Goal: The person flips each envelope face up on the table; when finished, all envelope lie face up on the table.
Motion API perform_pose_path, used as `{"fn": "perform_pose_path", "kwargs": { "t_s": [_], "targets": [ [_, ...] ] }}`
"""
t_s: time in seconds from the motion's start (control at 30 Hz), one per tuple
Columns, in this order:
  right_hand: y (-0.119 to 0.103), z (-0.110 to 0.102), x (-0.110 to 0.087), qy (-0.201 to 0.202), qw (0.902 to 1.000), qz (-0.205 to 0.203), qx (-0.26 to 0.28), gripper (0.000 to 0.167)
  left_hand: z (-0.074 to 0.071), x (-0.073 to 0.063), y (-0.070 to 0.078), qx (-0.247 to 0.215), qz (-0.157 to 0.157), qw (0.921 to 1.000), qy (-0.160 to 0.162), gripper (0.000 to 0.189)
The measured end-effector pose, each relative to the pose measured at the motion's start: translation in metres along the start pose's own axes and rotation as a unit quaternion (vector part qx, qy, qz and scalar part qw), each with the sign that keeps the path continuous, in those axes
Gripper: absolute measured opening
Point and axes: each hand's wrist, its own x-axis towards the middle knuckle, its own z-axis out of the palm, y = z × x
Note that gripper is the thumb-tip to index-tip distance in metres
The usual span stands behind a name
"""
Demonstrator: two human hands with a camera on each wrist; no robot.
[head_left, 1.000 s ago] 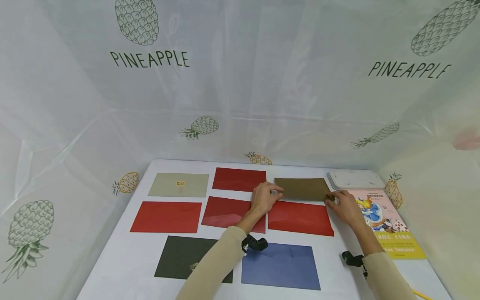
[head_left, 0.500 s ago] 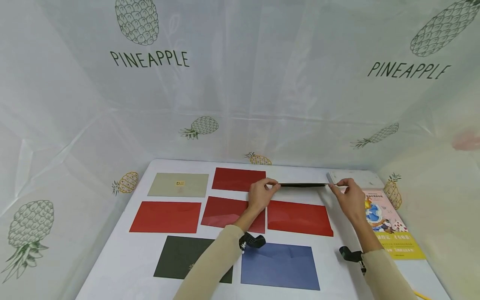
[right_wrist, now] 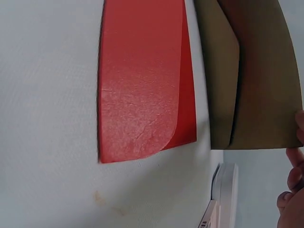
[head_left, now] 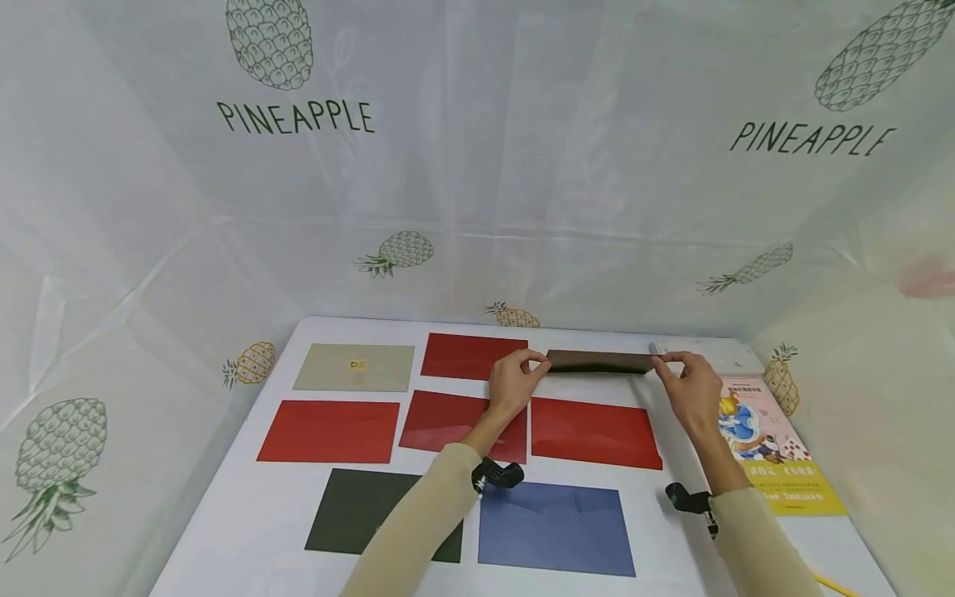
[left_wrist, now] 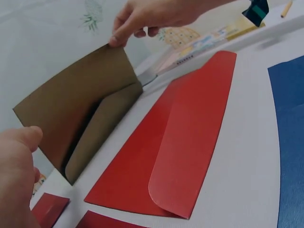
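A brown envelope (head_left: 600,362) is tilted up off the far right of the table, its flap side showing in both wrist views. At its left edge, my left hand (head_left: 512,383) pinches it between thumb and fingers. My right hand (head_left: 690,394) pinches the right upper corner, which the left wrist view shows clearly. Just in front lies a red envelope (head_left: 595,437) with its flap (left_wrist: 190,137) on the near side. My left wrist crosses over another red envelope (head_left: 433,419), hiding part of it.
Further red envelopes (head_left: 328,431) and a beige envelope (head_left: 354,367) lie left. Dark green (head_left: 358,506) and blue (head_left: 555,531) envelopes lie nearer. A pink-and-yellow book (head_left: 791,489) and a white flat box (head_left: 719,355) sit at the right edge. Pineapple-print curtain (head_left: 477,166) hangs behind.
The brown envelope has come up from lying flat on the table, passed through an edge-on position, and is now tilted. Both hands have risen with it; the other envelopes stay put.
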Motion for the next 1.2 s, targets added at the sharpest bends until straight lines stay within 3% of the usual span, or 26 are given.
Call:
{"fn": "perform_pose_path", "kwargs": {
  "t_s": [0.17,0.4,0.57,0.67,0.87,1.2],
  "targets": [
    [0.001,0.0,0.0,-0.008,0.9995,-0.028,0.013,0.034,-0.002,0.002,-0.004,0.03,0.034,0.9988,-0.019,0.018],
    [0.01,0.007,0.006,-0.089,0.9937,-0.065,0.022,0.043,-0.004,0.011,-0.009,0.111,0.065,0.9908,-0.044,0.034],
    [0.022,0.019,0.006,-0.159,0.9859,-0.051,-0.015,0.053,0.001,0.011,-0.014,0.203,0.067,0.974,-0.076,0.041],
    [0.028,0.024,0.004,-0.18,0.9817,-0.048,-0.039,0.052,0.007,0.008,-0.016,0.248,0.063,0.9627,-0.089,0.04],
    [0.032,0.03,0.003,-0.198,0.9758,-0.064,-0.067,0.048,0.017,0.006,-0.014,0.279,0.069,0.9518,-0.106,0.028],
    [0.031,0.031,0.009,-0.224,0.9667,-0.074,-0.098,0.039,0.017,0.007,-0.015,0.292,0.06,0.9478,-0.112,0.028]
  ]
}}
